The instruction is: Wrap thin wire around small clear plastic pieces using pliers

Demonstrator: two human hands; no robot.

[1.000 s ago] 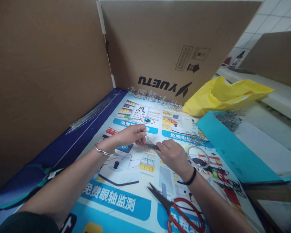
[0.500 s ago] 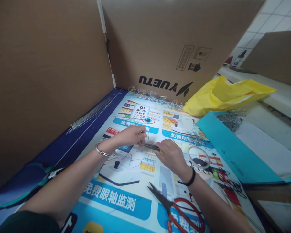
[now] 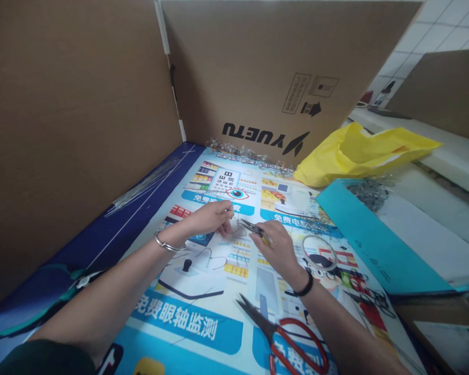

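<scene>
Well to the left of the red-handled scissors (image 3: 271,330), a brown cardboard panel (image 3: 74,104) stands upright. Also left of the scissors, partly behind the left forearm, lies a cutting tool with green handles (image 3: 35,315). Farther off to the scissors' left, by the foot of that panel, thin straight wires (image 3: 144,187) lie in a loose bundle.

The left hand (image 3: 211,217), a silver bangle (image 3: 169,245) on its wrist, is beyond the scissors and to their left. Its fingers are curled in, thumb and forefinger close together; I cannot tell whether they pinch anything. Fine wire (image 3: 239,228) shows beyond the scissor tips, between this hand and the pliers (image 3: 254,227); its ends are too thin to follow. The pliers are beyond the scissors, noses pointing left and slightly parted; whether they touch the wire is unclear.

The right hand (image 3: 275,244), beyond the scissors, has its fingers closed around the pliers' yellow-and-dark handles, and a black band (image 3: 306,284) circles its wrist. Farther beyond the scissors, a second cardboard panel (image 3: 234,67) bears upside-down YUETU lettering.

Beyond and right of the scissors, a pale ring (image 3: 304,249) lies flat on the printed sheet (image 3: 195,359). Farther right of the scissors are a crumpled yellow bag (image 3: 375,153) and a turquoise box (image 3: 379,239) containing tangled grey wire (image 3: 369,195).
</scene>
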